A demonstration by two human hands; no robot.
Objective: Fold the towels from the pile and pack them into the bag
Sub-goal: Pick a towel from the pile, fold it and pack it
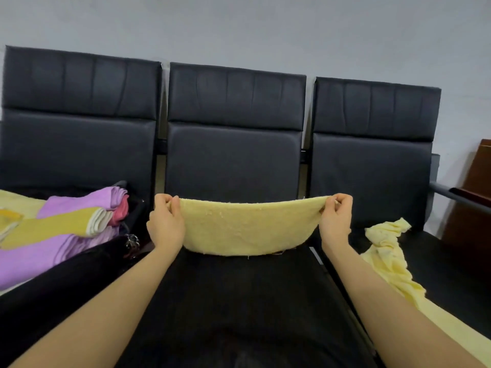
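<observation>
A pale yellow terry towel [245,229] is held stretched in the air above the middle black padded seat [239,288], its top corners pinched by the curled fingers of the left hand [166,221] and the right hand [336,219]. Its middle sags in a curve. A corner could be lost if either pinch slackens, and the fold would land crooked. On the left, folded purple, yellow and pink towels [66,224] are stacked at the dark bag [79,264]; a crumpled yellow towel [385,251] lies on the right seat.
</observation>
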